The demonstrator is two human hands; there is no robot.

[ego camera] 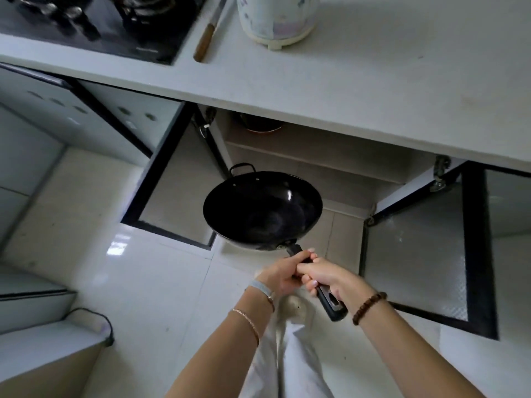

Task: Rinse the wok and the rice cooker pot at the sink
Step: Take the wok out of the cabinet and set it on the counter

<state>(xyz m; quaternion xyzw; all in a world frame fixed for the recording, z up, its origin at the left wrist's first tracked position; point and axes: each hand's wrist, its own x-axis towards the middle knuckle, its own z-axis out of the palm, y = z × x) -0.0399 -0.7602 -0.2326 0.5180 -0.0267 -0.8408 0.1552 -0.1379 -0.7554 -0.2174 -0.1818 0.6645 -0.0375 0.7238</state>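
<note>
A black wok [261, 209] hangs in the air in front of an open lower cabinet, below the edge of the white counter [359, 90]. Its long black handle points toward me. My left hand [283, 272] grips the handle close to the bowl. Just behind it on the same handle, my right hand [326, 278] is curled around the grip. The wok's inside looks dark, shiny and empty. A white rice cooker [277, 18] stands on the counter at the top; its inner pot is hidden. No sink is in view.
Two cabinet doors stand open, the left door [169, 191] and the right door [416, 254]. A dark pot [260, 124] sits on the cabinet shelf. A gas hob [94, 21] and a wooden-handled knife [208, 35] lie on the counter. White tiled floor [161, 282] below.
</note>
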